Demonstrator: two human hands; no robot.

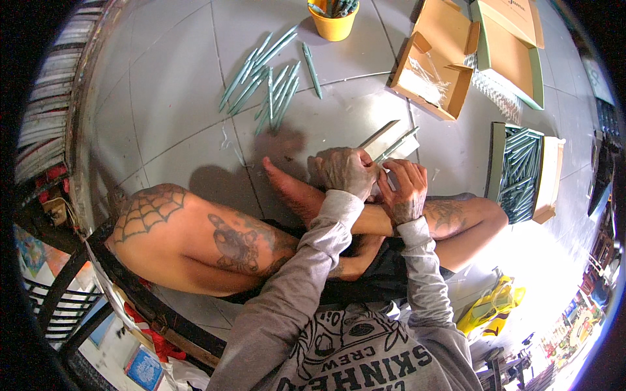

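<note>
My left hand (349, 172) and my right hand (405, 189) meet above my crossed legs, fingers bent and thumbs close together. Both are closed in a pinch, and what lies between the fingertips is too small and covered to make out. Just beyond them a slim green pen (399, 143) slants over a small pale flat box (395, 147) on the floor. Its lower end reaches close to my left fingertips; I cannot tell whether they touch it. Farther off to the left, several green pens (280, 98) lie in loose bunches, with a single pen (312, 70) beside them.
A yellow pot (332, 25) holding pens stands at the far side. An open cardboard box (435, 104) contains thin clear strips; another open box (512, 58) is behind it. At right, a box (546, 186) is packed with green pens. A yellow bag (492, 306) lies near my right side.
</note>
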